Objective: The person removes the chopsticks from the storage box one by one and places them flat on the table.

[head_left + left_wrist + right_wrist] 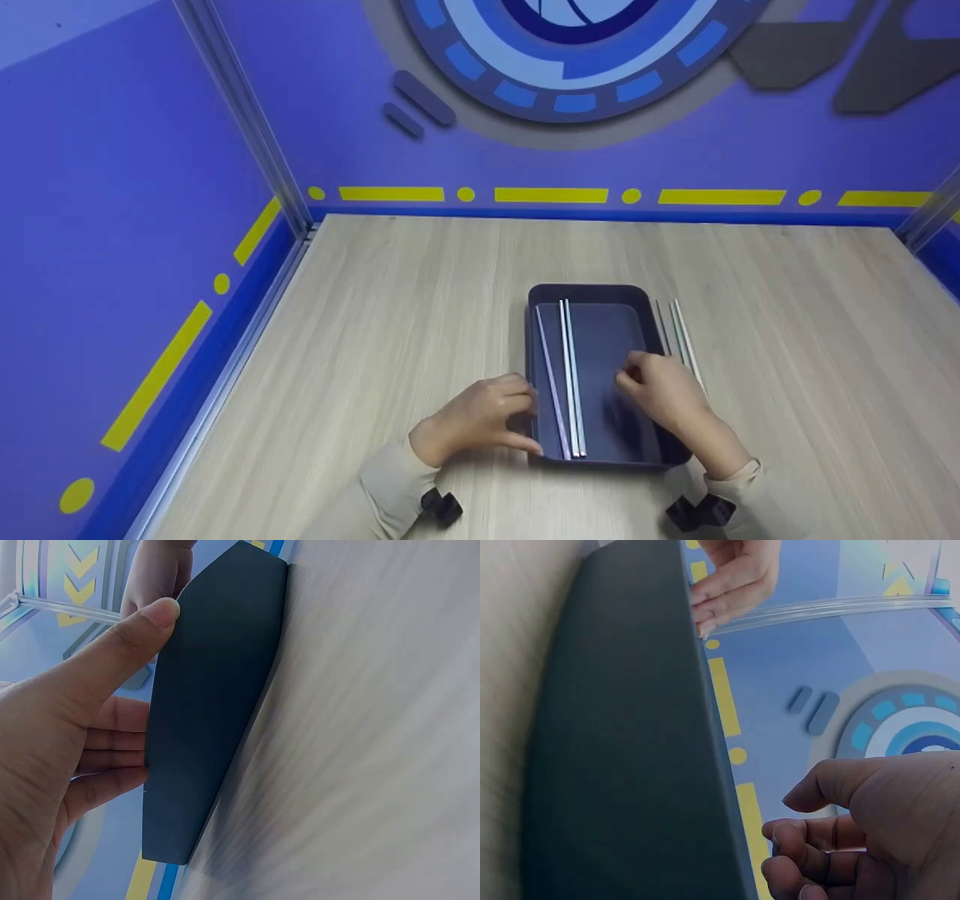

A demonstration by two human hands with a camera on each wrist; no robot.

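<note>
I have the left hand [487, 412] holding the near part of the rim of the dark rectangular tray [611, 326] on its side, fingers bent over the edge. The right hand [667, 390] hovers above the tray, loosely curled, thumb parted; from my feed I see nothing in it. Between the hands, nearer the left, a lilac chopstick [551, 375], a white one [568, 375] and a pale blue one [575, 375] lie inside. On the bench [405, 315] beyond the right hand, partly hidden, lie a grey chopstick [663, 326], a pale green one [678, 330] and a whitish one [685, 330]
</note>
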